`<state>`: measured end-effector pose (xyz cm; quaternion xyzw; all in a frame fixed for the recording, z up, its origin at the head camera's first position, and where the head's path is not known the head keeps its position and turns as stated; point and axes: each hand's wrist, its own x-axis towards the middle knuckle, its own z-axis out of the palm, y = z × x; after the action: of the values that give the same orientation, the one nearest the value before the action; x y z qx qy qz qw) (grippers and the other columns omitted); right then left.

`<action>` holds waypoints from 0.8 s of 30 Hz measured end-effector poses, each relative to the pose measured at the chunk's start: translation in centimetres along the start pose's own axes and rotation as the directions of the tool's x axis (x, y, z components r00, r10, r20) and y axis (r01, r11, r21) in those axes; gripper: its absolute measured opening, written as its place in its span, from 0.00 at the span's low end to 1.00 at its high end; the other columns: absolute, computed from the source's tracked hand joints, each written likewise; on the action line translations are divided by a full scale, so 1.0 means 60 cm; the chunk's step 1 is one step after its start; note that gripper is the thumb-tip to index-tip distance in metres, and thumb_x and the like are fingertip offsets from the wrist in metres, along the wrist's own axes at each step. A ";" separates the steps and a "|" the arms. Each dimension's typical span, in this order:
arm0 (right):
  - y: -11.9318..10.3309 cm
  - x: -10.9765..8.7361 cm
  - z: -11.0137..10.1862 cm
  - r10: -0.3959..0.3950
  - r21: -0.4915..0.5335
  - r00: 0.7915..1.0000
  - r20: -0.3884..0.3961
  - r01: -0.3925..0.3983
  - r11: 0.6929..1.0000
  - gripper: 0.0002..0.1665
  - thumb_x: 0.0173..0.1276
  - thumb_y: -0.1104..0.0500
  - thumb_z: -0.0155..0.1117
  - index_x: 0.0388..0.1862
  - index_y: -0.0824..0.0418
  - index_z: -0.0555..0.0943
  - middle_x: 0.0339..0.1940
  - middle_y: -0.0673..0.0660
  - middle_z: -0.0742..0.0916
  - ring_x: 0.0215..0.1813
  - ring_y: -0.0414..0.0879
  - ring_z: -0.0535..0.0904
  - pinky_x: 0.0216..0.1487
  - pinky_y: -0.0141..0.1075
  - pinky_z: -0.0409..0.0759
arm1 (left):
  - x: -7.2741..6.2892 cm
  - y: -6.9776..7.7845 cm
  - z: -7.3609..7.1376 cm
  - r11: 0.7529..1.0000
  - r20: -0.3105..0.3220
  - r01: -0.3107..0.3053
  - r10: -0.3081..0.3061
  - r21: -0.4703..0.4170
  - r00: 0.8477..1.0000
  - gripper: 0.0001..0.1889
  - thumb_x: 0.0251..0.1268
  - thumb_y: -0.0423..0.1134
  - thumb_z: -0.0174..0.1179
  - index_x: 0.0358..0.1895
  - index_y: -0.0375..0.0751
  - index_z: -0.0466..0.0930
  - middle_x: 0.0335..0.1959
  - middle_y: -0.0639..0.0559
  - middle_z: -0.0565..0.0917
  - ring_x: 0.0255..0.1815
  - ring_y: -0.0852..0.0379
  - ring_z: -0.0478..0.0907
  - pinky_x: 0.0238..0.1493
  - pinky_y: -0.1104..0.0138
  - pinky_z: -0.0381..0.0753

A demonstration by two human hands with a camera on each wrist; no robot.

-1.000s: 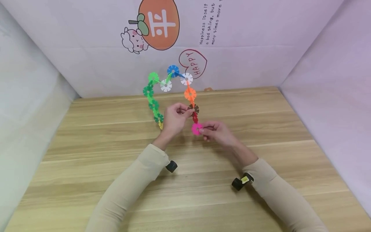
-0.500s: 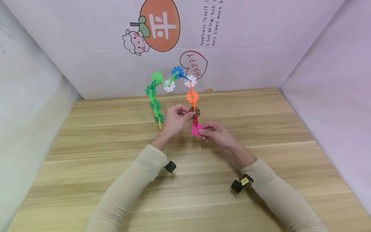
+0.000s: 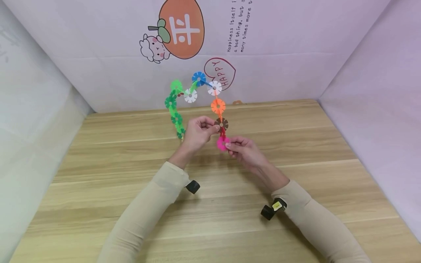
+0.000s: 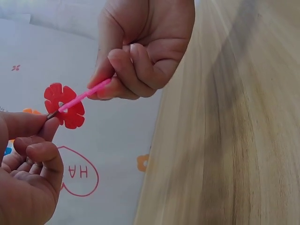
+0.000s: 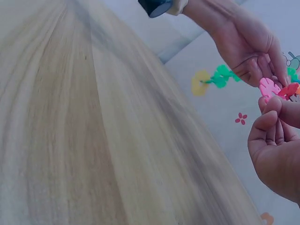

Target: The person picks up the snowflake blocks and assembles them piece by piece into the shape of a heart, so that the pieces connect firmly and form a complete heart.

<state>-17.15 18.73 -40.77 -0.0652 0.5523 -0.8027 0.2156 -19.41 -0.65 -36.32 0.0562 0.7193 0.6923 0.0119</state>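
A chain of slotted plastic snowflake discs arches above the table, with green discs (image 3: pixel 176 118) down its left side and a blue disc (image 3: pixel 198 79) near the top. Between thumb and fingers, my left hand (image 3: pixel 198 134) pinches the brown disc (image 3: pixel 221 124). Just below and to the right, my right hand (image 3: pixel 247 151) pinches the pink disc (image 3: pixel 223 143) at the chain's end. A red disc (image 4: pixel 64 106) joins the brown and pink ones, as the left wrist view shows. At the other end hangs a yellow disc (image 5: pixel 201 83), mostly hidden behind my left hand in the head view.
Beneath both hands lies the wood-grain table (image 3: pixel 210 219). A white printed backdrop (image 3: pixel 279 73) stands behind it, and pale side panels (image 3: pixel 378 109) rise left and right. Each wrist carries a small black camera (image 3: pixel 193 187).
The upper chain sways slightly right and down, then back left and up. The pink disc has risen a little, and both hands keep their pinch throughout.
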 end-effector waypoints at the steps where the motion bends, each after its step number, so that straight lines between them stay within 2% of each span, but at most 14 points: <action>1: 0.000 0.000 0.000 -0.001 0.006 1.000 0.003 0.001 1.000 0.13 0.74 0.73 0.56 0.37 0.59 0.84 0.32 0.53 0.88 0.30 0.39 0.78 0.34 0.27 0.78 | 0.000 0.000 0.000 1.000 0.000 0.000 0.000 0.002 1.000 0.06 0.65 0.27 0.65 0.31 0.39 0.82 0.28 0.44 0.85 0.19 0.60 0.72 0.18 0.74 0.67; 5: 0.000 0.004 -0.003 0.007 -0.020 1.000 0.024 -0.006 1.000 0.10 0.72 0.73 0.58 0.38 0.61 0.83 0.34 0.54 0.88 0.31 0.40 0.79 0.35 0.28 0.78 | -0.001 -0.002 -0.002 1.000 -0.003 0.002 -0.002 0.027 1.000 0.05 0.64 0.27 0.66 0.32 0.39 0.83 0.29 0.44 0.85 0.20 0.60 0.71 0.19 0.74 0.67; 9: -0.002 0.006 -0.009 0.020 -0.151 0.998 0.051 -0.012 0.989 0.05 0.71 0.71 0.62 0.43 0.65 0.82 0.36 0.60 0.88 0.34 0.43 0.79 0.38 0.32 0.81 | -0.004 -0.004 -0.005 0.997 0.004 -0.003 0.002 0.077 1.000 0.01 0.64 0.28 0.66 0.35 0.34 0.83 0.30 0.44 0.85 0.22 0.59 0.72 0.20 0.74 0.68; 12: -0.007 0.006 -0.013 0.024 -0.295 0.997 0.070 -0.002 0.955 0.07 0.70 0.69 0.63 0.46 0.67 0.81 0.40 0.68 0.86 0.34 0.46 0.80 0.42 0.37 0.83 | -0.007 -0.004 -0.007 0.993 0.011 -0.014 0.013 0.116 1.000 0.02 0.64 0.28 0.67 0.36 0.33 0.83 0.30 0.45 0.85 0.25 0.58 0.75 0.22 0.73 0.67; 14: -0.011 0.007 -0.016 0.026 -0.393 0.996 0.081 0.008 0.919 0.09 0.70 0.68 0.65 0.48 0.68 0.81 0.42 0.73 0.84 0.34 0.46 0.80 0.44 0.41 0.85 | -0.009 -0.005 -0.007 0.990 0.021 -0.018 0.015 0.139 1.000 0.03 0.65 0.29 0.67 0.36 0.32 0.83 0.31 0.45 0.85 0.26 0.58 0.76 0.22 0.73 0.67; 16: -0.013 0.007 -0.019 0.032 -0.461 0.996 0.085 0.011 0.888 0.10 0.69 0.66 0.67 0.48 0.67 0.82 0.43 0.74 0.83 0.34 0.46 0.81 0.44 0.43 0.85 | -0.010 -0.008 -0.007 0.988 0.032 -0.018 0.013 0.155 0.999 0.03 0.65 0.29 0.67 0.37 0.31 0.83 0.31 0.45 0.86 0.26 0.57 0.77 0.23 0.72 0.68; 19: -0.015 0.006 -0.021 0.027 -0.528 0.996 0.091 0.025 0.849 0.10 0.68 0.64 0.69 0.47 0.66 0.83 0.43 0.75 0.84 0.31 0.46 0.81 0.38 0.41 0.85 | -0.012 -0.010 -0.006 0.985 0.049 -0.026 0.018 0.171 0.999 0.05 0.66 0.29 0.66 0.39 0.29 0.84 0.32 0.45 0.86 0.27 0.55 0.77 0.24 0.72 0.69; 21: -0.015 0.006 -0.021 0.018 -0.542 0.996 0.092 0.035 0.839 0.10 0.68 0.64 0.69 0.47 0.66 0.84 0.41 0.75 0.84 0.30 0.46 0.80 0.35 0.38 0.83 | -0.013 -0.010 -0.006 0.983 0.049 -0.033 0.025 0.179 0.998 0.05 0.67 0.30 0.66 0.40 0.29 0.84 0.32 0.45 0.86 0.29 0.53 0.78 0.25 0.72 0.70; 24: -0.015 0.002 -0.020 -0.006 -0.531 0.996 0.091 0.054 0.845 0.10 0.69 0.65 0.67 0.47 0.67 0.83 0.40 0.75 0.84 0.30 0.46 0.80 0.32 0.36 0.82 | -0.014 -0.010 -0.010 0.982 0.045 -0.044 0.036 0.186 0.998 0.06 0.67 0.32 0.67 0.41 0.32 0.85 0.34 0.46 0.87 0.34 0.46 0.80 0.28 0.70 0.73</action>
<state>-17.93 19.98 -40.44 -0.1655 0.7425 -0.6176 0.1998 -18.64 -1.33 -36.93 0.0859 0.7795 0.6204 0.0078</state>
